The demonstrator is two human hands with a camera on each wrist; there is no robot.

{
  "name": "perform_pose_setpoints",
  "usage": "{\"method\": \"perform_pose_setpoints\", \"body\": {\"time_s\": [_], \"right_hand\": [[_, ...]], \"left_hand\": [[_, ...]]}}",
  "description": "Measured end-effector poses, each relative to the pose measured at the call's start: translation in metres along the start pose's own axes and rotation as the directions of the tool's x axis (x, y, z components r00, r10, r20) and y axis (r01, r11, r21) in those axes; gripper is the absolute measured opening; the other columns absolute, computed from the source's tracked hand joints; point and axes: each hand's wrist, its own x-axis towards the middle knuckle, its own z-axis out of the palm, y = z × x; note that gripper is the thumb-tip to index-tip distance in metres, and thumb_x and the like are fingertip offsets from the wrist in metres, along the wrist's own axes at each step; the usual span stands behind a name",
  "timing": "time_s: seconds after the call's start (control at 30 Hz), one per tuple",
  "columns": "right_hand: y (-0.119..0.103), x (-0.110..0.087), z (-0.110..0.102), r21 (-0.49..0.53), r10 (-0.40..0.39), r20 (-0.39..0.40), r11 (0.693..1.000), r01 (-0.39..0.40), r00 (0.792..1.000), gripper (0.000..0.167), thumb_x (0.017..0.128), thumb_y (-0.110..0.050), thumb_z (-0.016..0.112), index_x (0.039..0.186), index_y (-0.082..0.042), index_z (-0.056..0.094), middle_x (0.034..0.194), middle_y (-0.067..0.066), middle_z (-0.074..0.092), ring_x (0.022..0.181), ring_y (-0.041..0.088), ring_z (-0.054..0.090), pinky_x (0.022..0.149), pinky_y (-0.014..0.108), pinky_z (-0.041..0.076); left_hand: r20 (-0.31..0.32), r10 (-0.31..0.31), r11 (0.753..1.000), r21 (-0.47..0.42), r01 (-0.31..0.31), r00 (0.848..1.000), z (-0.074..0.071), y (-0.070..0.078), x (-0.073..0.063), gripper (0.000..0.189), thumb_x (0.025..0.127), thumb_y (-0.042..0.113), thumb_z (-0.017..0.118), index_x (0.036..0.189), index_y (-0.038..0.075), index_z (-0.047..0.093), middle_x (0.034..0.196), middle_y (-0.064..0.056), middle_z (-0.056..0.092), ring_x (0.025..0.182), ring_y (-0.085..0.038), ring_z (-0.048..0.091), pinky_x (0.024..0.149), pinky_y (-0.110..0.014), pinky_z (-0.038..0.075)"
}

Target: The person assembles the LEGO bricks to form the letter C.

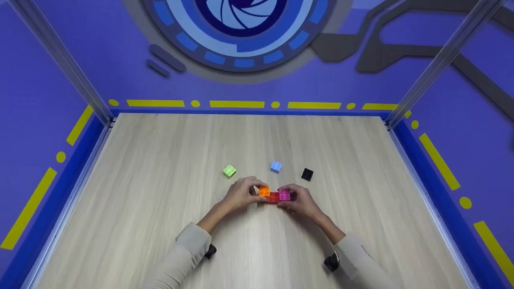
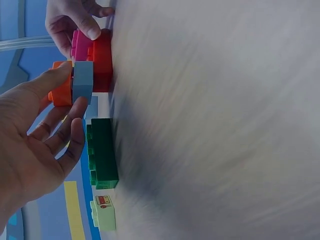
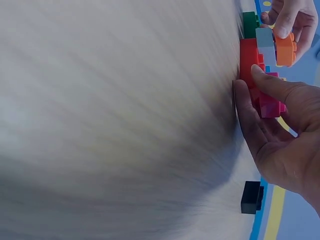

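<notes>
A red brick (image 1: 274,197) lies on the table. At its right end sits a magenta brick (image 1: 284,195); at the left end a grey-blue brick (image 2: 83,80) stands on it. My left hand (image 1: 241,193) pinches an orange brick (image 1: 264,191) over the grey-blue one, thumb on the near side. A thin gap shows between these two in the wrist views; whether they are joined I cannot tell. My right hand (image 1: 302,200) grips the red brick beside the magenta one, its thumb (image 3: 265,77) against the red side.
Beyond the hands lie a light green brick (image 1: 229,171), a blue brick (image 1: 276,167) and a black brick (image 1: 307,174). A long dark green brick (image 2: 103,152) stands near the left hand. Blue panels (image 1: 257,90) wall the table's back and sides.
</notes>
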Motion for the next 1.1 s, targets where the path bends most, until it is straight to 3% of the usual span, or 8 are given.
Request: {"method": "perform_pose_setpoints", "body": {"time_s": [0.2,0.43,0.67,0.83,0.93,1.1], "right_hand": [[-0.001,-0.003,-0.002,-0.009,0.004,-0.017,1.000,-0.004,1.000,0.041,0.081,-0.008,0.085,0.119,-0.002,0.071,0.113,0.016,0.072,0.089,0.016,0.060,0.078,0.020,0.049],[0.001,-0.006,-0.005,0.000,0.016,-0.022,1.000,-0.016,1.000,0.042,0.081,-0.006,0.085,0.120,-0.001,0.070,0.111,0.018,0.072,0.086,0.017,0.060,0.070,0.019,0.050],[-0.002,-0.002,0.001,0.026,0.038,-0.015,0.999,-0.038,0.999,0.042,0.082,-0.006,0.084,0.121,-0.001,0.070,0.114,0.018,0.071,0.084,0.017,0.060,0.065,0.019,0.051],[-0.004,0.000,0.001,0.027,0.052,0.010,0.998,-0.053,0.999,0.042,0.083,-0.005,0.083,0.123,0.000,0.069,0.116,0.020,0.071,0.088,0.019,0.061,0.068,0.019,0.050],[-0.006,0.001,0.000,0.032,0.068,0.013,0.997,-0.069,0.998,0.042,0.083,-0.003,0.082,0.123,0.001,0.069,0.116,0.020,0.071,0.088,0.019,0.063,0.067,0.020,0.052],[-0.007,0.000,0.002,0.041,0.090,0.013,0.995,-0.090,0.996,0.043,0.083,-0.003,0.082,0.124,0.000,0.069,0.117,0.020,0.071,0.090,0.021,0.063,0.069,0.022,0.053]], "left_hand": [[-0.013,0.017,0.998,0.068,-0.016,1.000,0.003,0.002,0.001,0.035,0.082,0.028,0.087,0.113,0.014,0.078,0.095,-0.001,0.071,0.080,-0.020,0.068,0.066,-0.019,0.042],[-0.039,0.017,0.998,0.062,-0.015,0.999,0.010,0.005,0.003,0.036,0.080,0.028,0.088,0.112,0.014,0.078,0.093,-0.002,0.071,0.081,-0.024,0.068,0.065,-0.020,0.040],[-0.045,0.007,1.000,0.029,-0.006,0.999,0.008,-0.001,0.000,0.037,0.080,0.025,0.088,0.113,0.012,0.078,0.092,-0.003,0.069,0.081,-0.024,0.069,0.067,-0.020,0.045],[-0.020,0.006,1.000,-0.001,-0.006,1.000,0.006,-0.004,0.002,0.037,0.081,0.022,0.088,0.114,0.011,0.077,0.095,-0.004,0.070,0.085,-0.023,0.068,0.071,-0.020,0.046],[0.011,0.028,0.999,0.025,-0.028,1.000,0.003,-0.005,0.004,0.037,0.082,0.024,0.086,0.115,0.012,0.075,0.099,-0.005,0.070,0.090,-0.024,0.065,0.076,-0.024,0.045],[0.110,0.028,0.997,0.065,-0.035,0.994,-0.005,-0.003,0.007,0.039,0.084,0.028,0.085,0.119,0.012,0.073,0.108,-0.006,0.072,0.098,-0.024,0.065,0.085,-0.029,0.046]]}}
